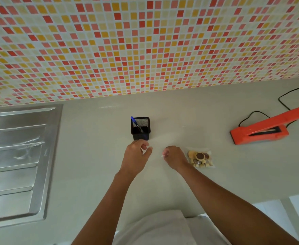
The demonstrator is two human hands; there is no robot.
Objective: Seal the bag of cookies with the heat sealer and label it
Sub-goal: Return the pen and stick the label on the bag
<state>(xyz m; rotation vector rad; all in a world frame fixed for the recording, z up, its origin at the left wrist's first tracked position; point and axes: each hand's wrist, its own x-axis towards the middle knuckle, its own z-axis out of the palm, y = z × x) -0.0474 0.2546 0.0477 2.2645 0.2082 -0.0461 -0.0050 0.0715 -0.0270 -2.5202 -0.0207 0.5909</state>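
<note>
A pale grey, smooth matt counter (189,112) fills the middle of the frame below a wall of small glossy square mosaic tiles in red, pink, yellow and cream (145,41). Just right of centre lies the clear, crinkled plastic bag of cookies (201,158), flat on the counter, holding round tan biscuits, one with a dark chocolate middle, and small pale cubes.

The right hand (176,156) hovers just left of the bag, its fingers curled in and pinching a small white slip (163,155) that pokes out at the tips. The left hand (138,154) is at frame centre, near the right hand but apart from it, with its thumb out and its fingers bent. A thin white sliver shows beside them, but I cannot tell whether they grip it.

Just above the left hand stands a square black wire-mesh pen cup (140,128) with a blue plastic pen (135,123) leaning inside. At the right edge sits the long orange plastic heat sealer (262,129), its arm raised at an angle, well apart from the bag. A thin black cord (286,96) loops behind it.

A ribbed stainless-steel sink drainboard (16,156) covers the left side. White cloth (154,227) shows at the bottom edge.
</note>
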